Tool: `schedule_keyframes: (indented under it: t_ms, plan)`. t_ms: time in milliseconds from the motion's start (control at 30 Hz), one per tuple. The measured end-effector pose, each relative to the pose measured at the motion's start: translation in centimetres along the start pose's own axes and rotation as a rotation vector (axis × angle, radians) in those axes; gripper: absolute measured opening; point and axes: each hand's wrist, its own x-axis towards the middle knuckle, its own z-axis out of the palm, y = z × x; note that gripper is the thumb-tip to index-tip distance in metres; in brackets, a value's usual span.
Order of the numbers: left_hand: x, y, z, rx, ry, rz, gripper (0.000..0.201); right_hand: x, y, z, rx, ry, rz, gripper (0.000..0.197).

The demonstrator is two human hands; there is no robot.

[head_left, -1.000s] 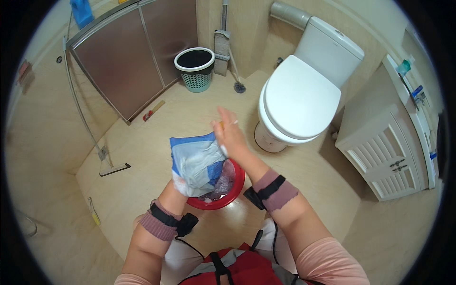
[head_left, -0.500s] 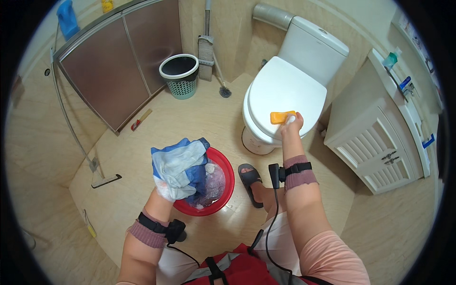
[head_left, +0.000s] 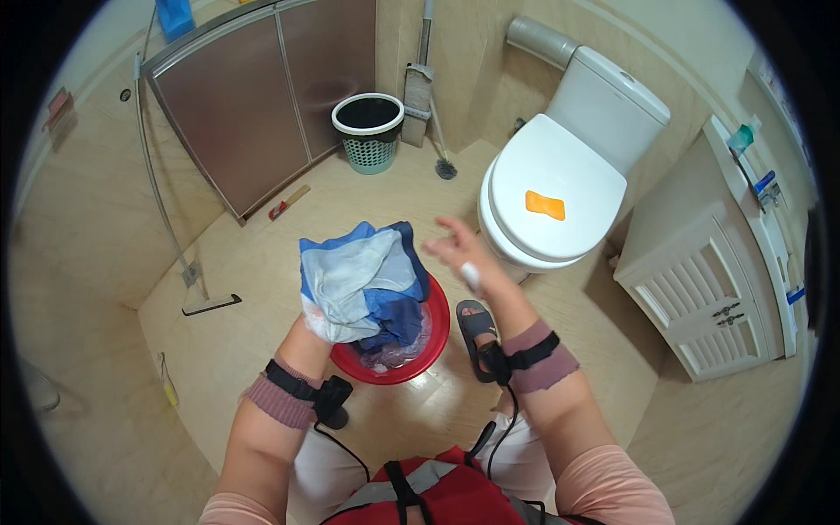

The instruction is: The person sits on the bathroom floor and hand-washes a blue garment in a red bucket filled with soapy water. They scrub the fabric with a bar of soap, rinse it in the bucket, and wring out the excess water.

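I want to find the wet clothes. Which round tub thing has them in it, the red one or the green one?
The red basin on the floor, right below the left hand gripping the blue and white cloth. The green basket by the wall looks dark inside, with no clothes showing.

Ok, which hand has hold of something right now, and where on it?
The left hand grips the blue-and-white cloth by its bunched lower end above the red basin; the right hand is empty.

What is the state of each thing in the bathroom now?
Left hand: gripping the blue and white cloth, lifted above the basin.
Right hand: open, empty.
Red basin: on floor, wet cloth inside.
Toilet lid: closed.
Orange soap bar: lying on lid.
Waste basket: upright.
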Motion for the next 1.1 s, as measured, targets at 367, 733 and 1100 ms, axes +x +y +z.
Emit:
schedule_keyframes:
  t_ms: [367,733,1100]
  plan:
    - [-4.8,-3.4,1.0,-0.455,-0.059,0.006,0.037,-2.7,-2.7,6.4,-0.265,-0.284,-0.529,0.066]
    - [-9.4,-6.7,0.0,-1.541,-0.258,-1.320,0.028,-2.8,-4.1,4.4,0.148,0.126,-0.342,0.015]
    - [-8.1,-3.1,6.3,-0.943,0.034,-0.865,0.054,-3.9,-4.8,5.9,0.569,0.155,-0.128,0.018]
